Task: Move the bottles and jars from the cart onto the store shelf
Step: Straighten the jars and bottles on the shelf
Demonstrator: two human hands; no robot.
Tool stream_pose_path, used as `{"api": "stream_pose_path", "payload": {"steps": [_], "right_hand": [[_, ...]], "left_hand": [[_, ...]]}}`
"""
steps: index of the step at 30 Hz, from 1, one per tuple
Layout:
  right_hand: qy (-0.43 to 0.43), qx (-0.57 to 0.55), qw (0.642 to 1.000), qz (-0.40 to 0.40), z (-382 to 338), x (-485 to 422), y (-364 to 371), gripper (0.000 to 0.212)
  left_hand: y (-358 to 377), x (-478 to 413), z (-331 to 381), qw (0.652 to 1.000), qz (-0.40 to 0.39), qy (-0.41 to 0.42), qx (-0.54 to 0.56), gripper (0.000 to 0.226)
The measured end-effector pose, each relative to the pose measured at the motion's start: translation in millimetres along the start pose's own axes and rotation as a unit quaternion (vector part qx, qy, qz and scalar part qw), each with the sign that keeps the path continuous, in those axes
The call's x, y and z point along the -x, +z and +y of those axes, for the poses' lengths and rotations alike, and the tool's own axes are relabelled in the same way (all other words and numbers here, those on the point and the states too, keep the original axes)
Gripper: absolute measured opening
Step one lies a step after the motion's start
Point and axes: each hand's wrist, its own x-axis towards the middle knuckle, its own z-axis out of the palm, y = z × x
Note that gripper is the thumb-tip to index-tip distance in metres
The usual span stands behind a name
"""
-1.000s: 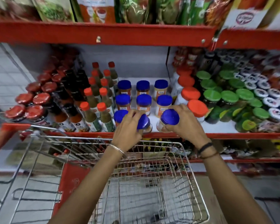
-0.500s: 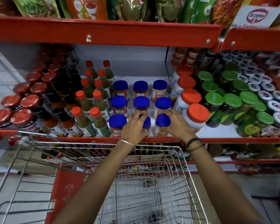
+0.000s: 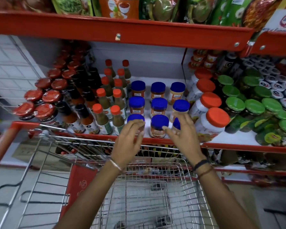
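Blue-lidded jars stand in three rows on the white store shelf (image 3: 234,139). The front row holds a left jar (image 3: 135,118), a middle jar (image 3: 159,126) and a right jar (image 3: 177,123). My left hand (image 3: 129,142) hovers just in front of the left jar, fingers apart and blurred. My right hand (image 3: 183,136) is spread in front of the right jar and hides most of it; one fingertip is at the middle jar's side. Neither hand holds a jar. The wire cart (image 3: 89,141) sits below my arms against the shelf edge.
Orange-capped sauce bottles (image 3: 102,116) and red-lidded jars (image 3: 45,111) stand to the left of the blue jars. White jars with orange lids (image 3: 216,118) and green-lidded jars (image 3: 253,107) crowd the right. A red upper shelf (image 3: 117,30) with packets overhangs.
Both hands set their blue-lidded jars down in the front row, let go and drew back a little toward the cart. The camera moved closer to the shelf.
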Motion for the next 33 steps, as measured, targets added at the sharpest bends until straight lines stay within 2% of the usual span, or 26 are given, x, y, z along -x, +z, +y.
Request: {"api": "stream_pose_path", "payload": {"steps": [4,6,9,12,15,19,24,29,31,33], "right_hand": [[-0.023,-0.079,0.996,-0.035,-65.2,2.4,39.2,0.044],[-0.031,-0.089,0.994,-0.049,-90.7,-10.2,64.6,0.045],[-0.027,-0.063,0.996,-0.052,-113.1,-32.8,100.4,0.047],[-0.002,-0.033,0.999,-0.034,-121.6,-49.0,123.1,0.039],[0.003,-0.015,1.000,-0.019,-122.2,-55.3,131.3,0.030],[-0.002,-0.051,0.998,-0.044,-113.7,-61.6,129.7,0.029],[-0.001,-0.105,0.986,-0.131,-109.0,-68.5,117.7,0.042],[0.014,-0.120,0.986,-0.118,-109.0,-63.8,119.1,0.056],[0.023,-0.113,0.988,-0.103,-108.4,-60.4,123.2,0.050],[0.032,-0.114,0.989,-0.093,-109.1,-59.6,125.4,0.041]], "left_hand": [[-62.8,-4.0,-31.0,0.993,0.110,-0.005,-0.040,0.031],[-90.0,-19.3,-48.5,0.993,0.102,-0.012,-0.059,0.037],[-112.0,-43.5,-70.2,0.997,-0.011,-0.012,-0.075,0.042],[-116.7,-60.4,-82.3,0.982,-0.145,-0.035,-0.118,0.051],[-116.2,-66.1,-92.5,0.969,-0.195,-0.043,-0.148,0.049],[-116.7,-67.4,-99.2,0.972,-0.179,-0.047,-0.147,0.048],[-114.1,-60.8,-96.5,0.983,-0.130,-0.056,-0.121,0.046],[-102.3,-46.5,-98.0,0.991,-0.064,-0.113,-0.036,0.054],[-97.6,-40.5,-97.1,0.990,-0.048,-0.129,-0.021,0.056],[-96.2,-37.5,-96.9,0.990,-0.026,-0.140,-0.014,0.048]]}}
